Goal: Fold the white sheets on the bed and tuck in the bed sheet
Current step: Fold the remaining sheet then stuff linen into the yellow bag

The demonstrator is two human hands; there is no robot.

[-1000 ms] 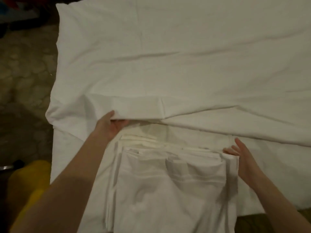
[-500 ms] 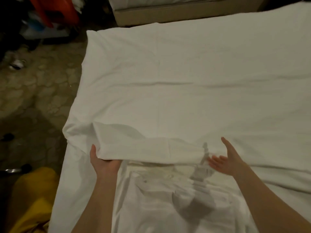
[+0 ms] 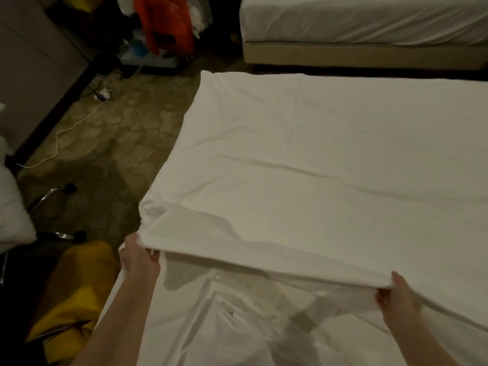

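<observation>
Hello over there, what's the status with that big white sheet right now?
Left hand and right hand each grip the near edge of the white sheet, raised off the bed. Folded sheets lie underneath. Nothing blocking.

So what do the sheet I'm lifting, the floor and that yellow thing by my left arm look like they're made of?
The white sheet looks like matte woven cloth, perhaps cotton: it creases softly and sags between the left hand and right hand. The floor looks like carpet with a mottled, stone-like pattern, though dim light leaves that open. The yellow thing looks like soft, dull fabric, since it folds and slumps.
</observation>
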